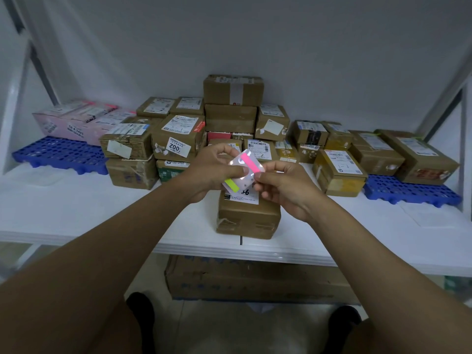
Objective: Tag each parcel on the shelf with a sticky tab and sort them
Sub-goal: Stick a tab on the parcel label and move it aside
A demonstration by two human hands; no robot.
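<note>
The sheet of sticky tabs point(242, 172) is held up over the shelf, between both hands, just above a lone brown parcel point(247, 215) that sits at the front edge of the white shelf point(76, 213). It's a small clear card with a pink tab point(251, 163) across its upper part and a yellow-green tab point(231, 185) at its lower left. The left hand point(214, 172) has the card pinched, thumb pressed on its face and fingers curled behind. The right hand point(283, 185) comes in from the other side, thumb and forefinger closed at the near end of the pink tab, the other fingers tucked under.

By my reckoning this is the peeling step: a tab being lifted off the card, not yet stuck on anything. The parcel below has a white label point(242, 198) with a handwritten number on top, and no coloured tab on it that I can see.

Next, I'd judge, the tab needs drawing off without curling onto itself, then pressing down flat on that front parcel, which probably means freeing one hand.

Behind, a heap of boxes point(229, 118) is stacked against the wall, more boxes on a blue pallet point(411, 192) to the right, and pink boxes point(76, 121) on another blue pallet point(58, 154) to the left.
</note>
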